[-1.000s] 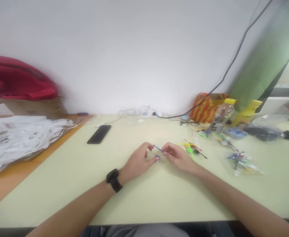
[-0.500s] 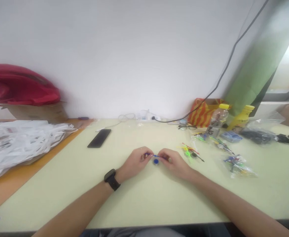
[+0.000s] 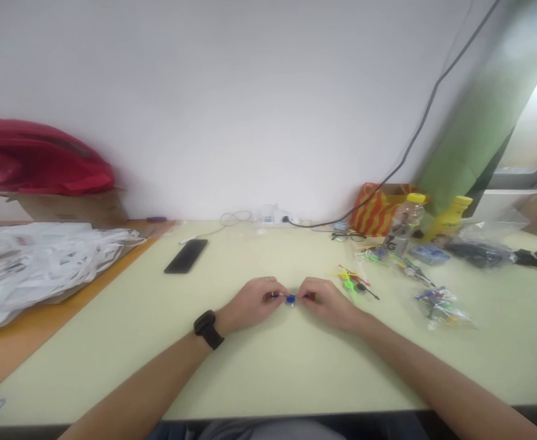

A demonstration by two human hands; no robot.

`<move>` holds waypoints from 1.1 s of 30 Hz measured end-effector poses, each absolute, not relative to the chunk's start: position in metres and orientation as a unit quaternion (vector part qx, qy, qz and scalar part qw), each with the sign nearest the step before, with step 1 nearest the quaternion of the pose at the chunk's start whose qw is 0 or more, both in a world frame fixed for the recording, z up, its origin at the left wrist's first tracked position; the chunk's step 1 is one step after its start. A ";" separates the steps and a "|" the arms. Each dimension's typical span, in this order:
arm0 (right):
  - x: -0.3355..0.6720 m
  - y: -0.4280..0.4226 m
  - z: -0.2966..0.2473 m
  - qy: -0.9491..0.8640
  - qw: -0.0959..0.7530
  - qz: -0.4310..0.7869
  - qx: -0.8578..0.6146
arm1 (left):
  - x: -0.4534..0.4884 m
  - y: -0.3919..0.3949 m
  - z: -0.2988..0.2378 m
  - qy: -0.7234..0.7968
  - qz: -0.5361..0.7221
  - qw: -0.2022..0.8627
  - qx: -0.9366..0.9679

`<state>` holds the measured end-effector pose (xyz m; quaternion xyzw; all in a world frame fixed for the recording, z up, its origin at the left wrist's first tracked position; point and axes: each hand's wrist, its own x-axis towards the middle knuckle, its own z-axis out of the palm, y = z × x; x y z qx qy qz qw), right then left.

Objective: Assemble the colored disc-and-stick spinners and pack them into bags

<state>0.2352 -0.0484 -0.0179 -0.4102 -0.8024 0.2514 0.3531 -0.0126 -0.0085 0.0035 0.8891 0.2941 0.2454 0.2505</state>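
Both my hands meet over the middle of the table around a thin blue plastic piece. My left hand (image 3: pixel 258 299), with a ring and a black watch on its wrist, pinches one end of that piece. My right hand (image 3: pixel 324 301) pinches the other end, its fingers closed. Between the fingertips a small round blue part (image 3: pixel 290 299) sits low at the table; the thin piece lies over or against it, and the exact contact is too small to tell. To the right of my right hand lies a pile of green, red and black plastic parts (image 3: pixel 351 284).
A black phone (image 3: pixel 186 256) lies on the left. Clear bags of coloured parts (image 3: pixel 443 308), a bottle with a yellow cap (image 3: pixel 405 223), a yellow bottle (image 3: pixel 449 220) and a striped bag (image 3: pixel 372 211) stand or lie right. White bags (image 3: pixel 43 263) are stacked far left.
Both hands have come slightly down and toward me, bringing the thin blue piece from just behind the round blue part down onto or against it. The grips remain closed.
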 end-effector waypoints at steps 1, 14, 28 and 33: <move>0.235 -0.048 -0.018 -0.803 0.350 0.251 -0.411 | -0.013 -0.008 0.003 0.291 0.243 0.248 0.891; 0.234 -0.047 -0.018 -0.806 0.338 0.252 -0.415 | -0.012 -0.013 0.005 0.269 0.231 0.219 0.909; 0.234 -0.045 -0.021 -0.804 0.327 0.264 -0.420 | -0.008 -0.014 -0.002 0.264 0.219 0.153 0.927; 0.236 -0.046 -0.015 -0.762 0.357 0.299 -0.451 | -0.009 -0.017 0.002 0.256 0.253 0.182 0.915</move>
